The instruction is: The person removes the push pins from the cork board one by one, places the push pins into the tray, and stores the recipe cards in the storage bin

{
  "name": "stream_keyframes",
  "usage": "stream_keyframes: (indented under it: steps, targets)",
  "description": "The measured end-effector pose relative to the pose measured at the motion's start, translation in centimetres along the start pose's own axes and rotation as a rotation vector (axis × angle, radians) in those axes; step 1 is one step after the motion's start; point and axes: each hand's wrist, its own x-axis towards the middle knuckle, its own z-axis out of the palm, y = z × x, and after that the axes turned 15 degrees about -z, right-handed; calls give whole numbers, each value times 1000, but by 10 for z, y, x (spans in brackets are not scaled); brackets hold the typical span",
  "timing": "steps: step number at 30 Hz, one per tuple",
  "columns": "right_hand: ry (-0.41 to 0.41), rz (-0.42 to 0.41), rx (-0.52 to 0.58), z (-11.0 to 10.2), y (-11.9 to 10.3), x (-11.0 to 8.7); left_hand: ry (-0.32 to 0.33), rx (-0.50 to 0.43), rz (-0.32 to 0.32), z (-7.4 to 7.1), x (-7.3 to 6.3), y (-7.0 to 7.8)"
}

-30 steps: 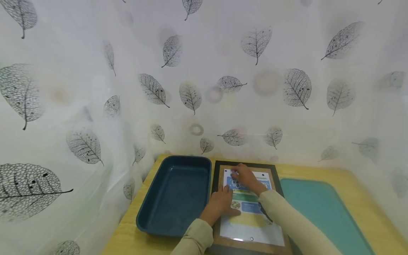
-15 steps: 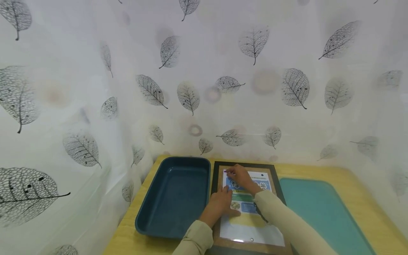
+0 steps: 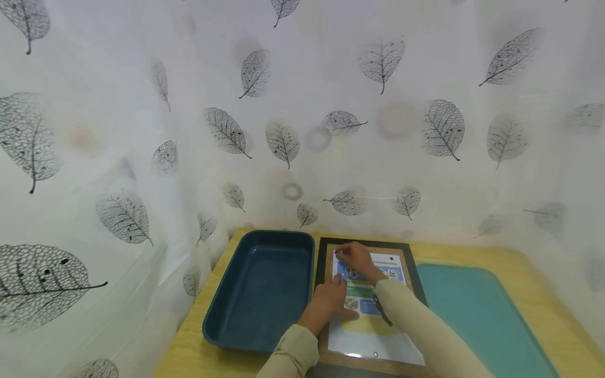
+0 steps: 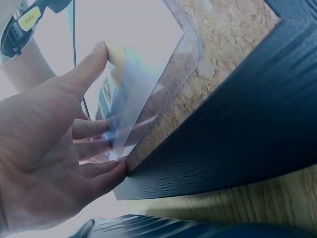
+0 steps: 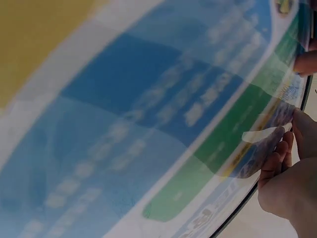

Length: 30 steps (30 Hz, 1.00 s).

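Note:
A printed poster in a clear plastic sleeve [image 3: 373,338] lies on a cork board [image 4: 228,54] with a black frame [image 4: 223,134]. My left hand [image 3: 327,300] rests on the poster's left side, fingers extended and thumb spread. In the left wrist view its fingertips are right at the sleeve's edge. My right hand [image 3: 356,258] is at the poster's upper left corner, pinching a small magenta push pin [image 3: 336,252] between thumb and fingers. A dark pin [image 3: 391,258] shows at the upper right corner. The right wrist view is mostly filled by the glossy poster [image 5: 148,114].
A deep dark blue tray [image 3: 264,294] stands left of the board, close beside its frame. To the right lies a flat teal tray [image 3: 477,310], partly behind the right sleeve. Both are on a yellow wood-grain table [image 3: 449,253]. A leaf-print curtain [image 3: 302,105] hangs behind and at the sides.
My right hand has shifted slightly left to the upper left corner, and its fingers have closed on the pin there. My left hand stays in place on the poster.

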Motion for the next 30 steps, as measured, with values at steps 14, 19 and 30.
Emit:
stream_keyframes:
  steps: [14,19,30]
  targets:
    - [-101,185,94,-9,-7,10,-31,-15,-4,-7,-3,1]
    - [-116,176,110,-10,-7,11,-28,-19,-5,-5,0,1]
    - [-196,219,114,-13,-7,17,-26,-32,-1,-4,2,1]
